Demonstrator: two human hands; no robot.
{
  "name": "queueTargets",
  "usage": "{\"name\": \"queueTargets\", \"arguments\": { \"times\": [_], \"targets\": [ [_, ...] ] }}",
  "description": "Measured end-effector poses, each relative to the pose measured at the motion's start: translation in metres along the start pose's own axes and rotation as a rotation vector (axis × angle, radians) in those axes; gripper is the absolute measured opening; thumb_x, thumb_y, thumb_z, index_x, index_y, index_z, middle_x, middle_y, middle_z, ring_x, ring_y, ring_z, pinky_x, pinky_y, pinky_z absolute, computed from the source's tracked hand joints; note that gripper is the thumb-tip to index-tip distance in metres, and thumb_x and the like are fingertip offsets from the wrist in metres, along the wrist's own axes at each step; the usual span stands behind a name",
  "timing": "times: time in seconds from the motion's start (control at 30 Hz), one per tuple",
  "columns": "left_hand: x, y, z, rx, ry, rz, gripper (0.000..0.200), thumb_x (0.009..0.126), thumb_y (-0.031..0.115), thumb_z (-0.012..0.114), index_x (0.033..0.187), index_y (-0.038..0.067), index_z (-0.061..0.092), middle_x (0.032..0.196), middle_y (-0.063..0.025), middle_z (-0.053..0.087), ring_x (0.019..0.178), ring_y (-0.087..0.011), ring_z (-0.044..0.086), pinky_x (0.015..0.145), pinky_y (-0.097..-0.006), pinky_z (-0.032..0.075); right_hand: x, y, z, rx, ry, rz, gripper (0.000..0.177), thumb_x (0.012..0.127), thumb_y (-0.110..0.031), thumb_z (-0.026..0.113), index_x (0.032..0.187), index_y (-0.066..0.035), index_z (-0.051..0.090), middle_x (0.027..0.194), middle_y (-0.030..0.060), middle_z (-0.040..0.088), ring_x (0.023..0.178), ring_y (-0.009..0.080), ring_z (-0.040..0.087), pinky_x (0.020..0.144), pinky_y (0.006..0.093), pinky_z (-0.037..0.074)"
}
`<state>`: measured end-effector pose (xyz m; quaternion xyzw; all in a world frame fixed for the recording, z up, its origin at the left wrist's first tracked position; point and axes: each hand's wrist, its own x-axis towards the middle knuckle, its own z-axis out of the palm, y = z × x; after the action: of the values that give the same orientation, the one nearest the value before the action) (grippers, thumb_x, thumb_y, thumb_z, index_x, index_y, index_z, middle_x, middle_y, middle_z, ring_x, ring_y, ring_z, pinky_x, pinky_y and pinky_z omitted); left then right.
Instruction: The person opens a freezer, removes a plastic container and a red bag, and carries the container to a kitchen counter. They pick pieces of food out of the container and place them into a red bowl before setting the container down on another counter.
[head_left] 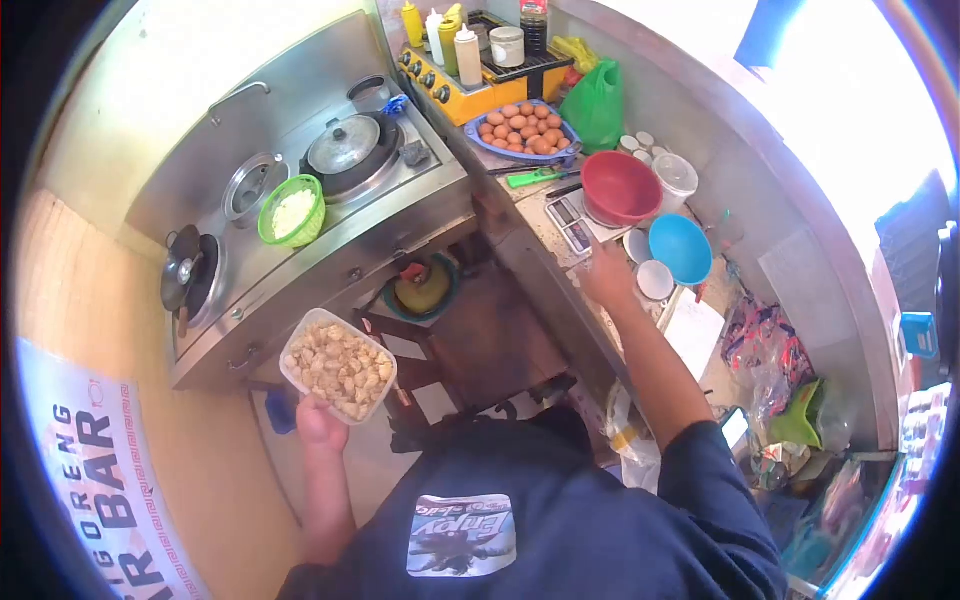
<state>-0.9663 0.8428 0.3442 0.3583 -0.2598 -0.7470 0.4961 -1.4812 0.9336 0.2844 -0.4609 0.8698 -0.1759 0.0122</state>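
Note:
My left hand [323, 424] grips a clear plastic tub [378, 408] by its near edge. Inside it lie many pale, chunky pieces [335, 365] that look like cut chicken. On the right counter, my right hand [606, 275] reaches to the front of a kitchen scale [570, 222], a finger stretched toward its display end. Nothing shows in that hand; whether the fingertip touches the scale is hard to make out. A red bowl [622, 188] sits on the scale's platform. Close beside are a blue bowl [680, 249] and a small white lid [655, 281].
Brown eggs fill a blue tray [521, 132] near a green bag [597, 105]. Sauce bottles [467, 55] stand on a yellow stove [455, 97]. On the steel cooking counter are a lidded wok [345, 147] and a green basket [293, 211]. A basin [420, 290] rests below.

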Motion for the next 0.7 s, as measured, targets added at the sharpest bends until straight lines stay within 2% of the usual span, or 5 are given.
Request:
{"name": "queueTargets", "arguments": {
  "times": [0.13, 0.2, 0.27, 0.47, 0.7],
  "targets": [
    [-0.013, 0.000, -0.001, 0.012, 0.021, 0.091, 0.080, 0.066, 0.005, 0.044, 0.144, 0.000, 0.032, 0.140, -0.0189, 0.046, 0.131, -0.0367, 0.044, 0.109, -0.0510, 0.039, 0.054, -0.014, 0.028, -0.107, -0.223, 0.045, 0.069, 0.079, -0.037, 0.074, 0.132, -0.002, 0.049, 0.123, 0.0184, 0.053, 0.114, 0.0350, 0.055, 0.097, 0.0443, 0.047],
    [-0.031, -0.001, 0.009, 0.003, 0.152, 0.086, 0.082, 0.066, 0.011, 0.045, 0.146, 0.000, 0.030, 0.144, -0.0204, 0.042, 0.133, -0.0389, 0.042, 0.110, -0.0543, 0.037, 0.072, -0.009, 0.035, -0.141, -0.316, 0.070, 0.068, 0.079, -0.040, 0.073, 0.130, -0.001, 0.050, 0.124, 0.0176, 0.053, 0.113, 0.0346, 0.055, 0.097, 0.0447, 0.047],
    [-0.044, -0.008, 0.012, -0.005, 0.180, 0.092, 0.085, 0.065, 0.013, 0.047, 0.147, 0.001, 0.029, 0.145, -0.0206, 0.041, 0.133, -0.0392, 0.042, 0.111, -0.0541, 0.036, 0.087, -0.003, 0.039, -0.189, -0.418, -0.001, 0.066, 0.084, -0.041, 0.066, 0.134, -0.002, 0.048, 0.129, 0.0147, 0.051, 0.124, 0.0299, 0.048, 0.099, 0.0448, 0.043],
    [-0.056, -0.035, 0.029, -0.068, 0.212, 0.085, 0.087, 0.064, 0.013, 0.049, 0.148, 0.003, 0.027, 0.147, -0.0202, 0.039, 0.135, -0.0394, 0.039, 0.113, -0.0536, 0.034, 0.102, 0.009, 0.052, -0.251, -0.413, -0.159, 0.067, 0.083, -0.046, 0.067, 0.130, -0.001, 0.051, 0.131, 0.0131, 0.048, 0.125, 0.0282, 0.046, 0.101, 0.0440, 0.040],
    [-0.047, -0.042, 0.069, -0.059, 0.262, 0.058, 0.082, 0.066, 0.012, 0.044, 0.146, -0.001, 0.030, 0.144, -0.0205, 0.042, 0.132, -0.0395, 0.042, 0.110, -0.0549, 0.036, 0.100, 0.010, 0.063, -0.210, -0.338, -0.164, 0.067, 0.084, -0.047, 0.065, 0.129, 0.000, 0.052, 0.129, 0.0134, 0.050, 0.125, 0.0276, 0.045, 0.102, 0.0441, 0.039]
  ]
}}
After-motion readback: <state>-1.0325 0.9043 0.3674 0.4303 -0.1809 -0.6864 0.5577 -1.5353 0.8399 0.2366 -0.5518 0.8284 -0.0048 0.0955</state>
